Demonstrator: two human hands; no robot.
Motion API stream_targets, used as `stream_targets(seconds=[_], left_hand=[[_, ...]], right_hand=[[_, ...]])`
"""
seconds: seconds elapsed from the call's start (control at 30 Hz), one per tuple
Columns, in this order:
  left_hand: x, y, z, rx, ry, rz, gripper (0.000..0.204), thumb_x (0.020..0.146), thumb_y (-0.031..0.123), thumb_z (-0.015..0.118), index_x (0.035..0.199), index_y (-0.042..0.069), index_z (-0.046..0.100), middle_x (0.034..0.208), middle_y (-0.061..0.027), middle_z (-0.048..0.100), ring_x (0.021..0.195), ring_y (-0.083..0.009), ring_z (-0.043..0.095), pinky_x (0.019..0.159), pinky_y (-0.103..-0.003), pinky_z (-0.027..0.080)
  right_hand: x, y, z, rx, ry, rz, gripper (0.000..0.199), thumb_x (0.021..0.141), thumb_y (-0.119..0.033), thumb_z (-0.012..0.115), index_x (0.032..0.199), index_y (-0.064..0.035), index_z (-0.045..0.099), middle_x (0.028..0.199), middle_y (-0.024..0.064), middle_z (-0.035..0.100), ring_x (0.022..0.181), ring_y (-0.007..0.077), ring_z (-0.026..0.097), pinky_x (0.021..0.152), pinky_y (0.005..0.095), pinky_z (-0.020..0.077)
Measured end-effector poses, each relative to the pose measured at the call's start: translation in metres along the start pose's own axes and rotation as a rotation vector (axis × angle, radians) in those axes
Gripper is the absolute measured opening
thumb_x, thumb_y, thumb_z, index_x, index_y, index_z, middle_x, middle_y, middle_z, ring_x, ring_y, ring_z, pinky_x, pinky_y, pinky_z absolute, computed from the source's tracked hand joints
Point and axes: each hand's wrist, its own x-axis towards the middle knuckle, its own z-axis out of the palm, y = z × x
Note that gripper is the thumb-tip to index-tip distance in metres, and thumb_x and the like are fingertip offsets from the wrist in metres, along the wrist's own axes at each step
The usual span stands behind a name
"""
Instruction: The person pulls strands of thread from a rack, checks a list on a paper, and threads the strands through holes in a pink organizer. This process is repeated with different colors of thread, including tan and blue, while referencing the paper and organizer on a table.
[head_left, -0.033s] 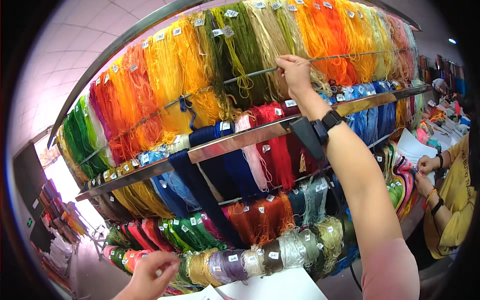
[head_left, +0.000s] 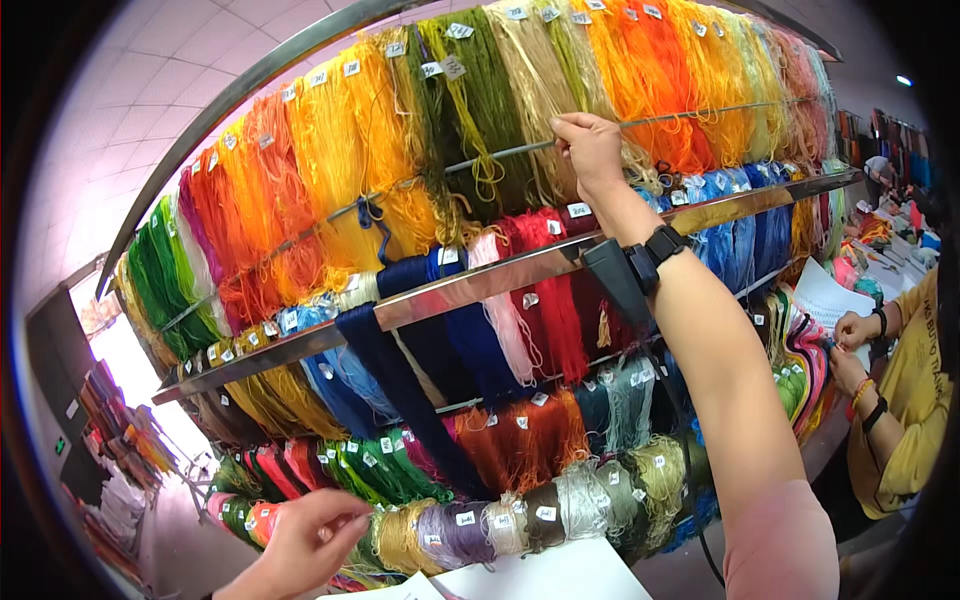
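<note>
My right hand (head_left: pixel 592 150) is raised to the upper row of thread skeins. Its fingers are pinched together at a thin metal rod (head_left: pixel 500 154), which runs into them in front of a beige skein (head_left: pixel 530 85); the grip itself is partly hidden. Low at the left, my left hand (head_left: pixel 308 540) hovers before the bottom row, close to a gold skein (head_left: pixel 405 535). Its fingers are loosely curled with the tips apart, and I see nothing in them. A long navy skein (head_left: pixel 410 400) hangs down over the wide metal bar (head_left: pixel 480 280).
White sheets (head_left: pixel 550 575) lie below the bottom row. To the right, a person in a yellow top (head_left: pixel 910 390) works with both hands beside a printed sheet (head_left: pixel 835 297). Labelled skeins fill the rack in several rows. A dark cable (head_left: pixel 690 470) hangs near my right arm.
My left hand has risen slightly and turned, its fingers reaching a little farther right. My right hand stays at the rod.
</note>
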Motion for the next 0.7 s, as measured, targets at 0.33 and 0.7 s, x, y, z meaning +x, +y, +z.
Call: stream_targets(seconds=[0.33,0.7], left_hand=[[0.184,0.092,0.012,-0.061,-0.019,0.298,0.020,0.079,0.015,0.053,0.089,-0.003,0.055,0.070,-0.0006,0.054,0.067,-0.0071,0.050,0.060,-0.020,0.042],[0.309,0.173,0.012,-0.414,0.488,0.171,0.020,0.079,0.014,0.045,0.093,0.004,0.056,0.076,0.0012,0.053,0.066,-0.0064,0.044,0.052,-0.020,0.035]], right_hand=[[-0.001,-0.012,-0.018,0.416,-0.143,0.232,0.008,0.076,-0.008,0.052,0.078,-0.0016,0.057,0.068,0.0071,0.060,0.056,0.0112,0.058,0.046,0.0186,0.0441],[-0.007,-0.013,-0.011,0.448,-0.258,0.272,0.010,0.078,-0.011,0.052,0.077,-0.0026,0.057,0.070,0.0043,0.059,0.062,0.0101,0.058,0.050,0.0183,0.0439]])
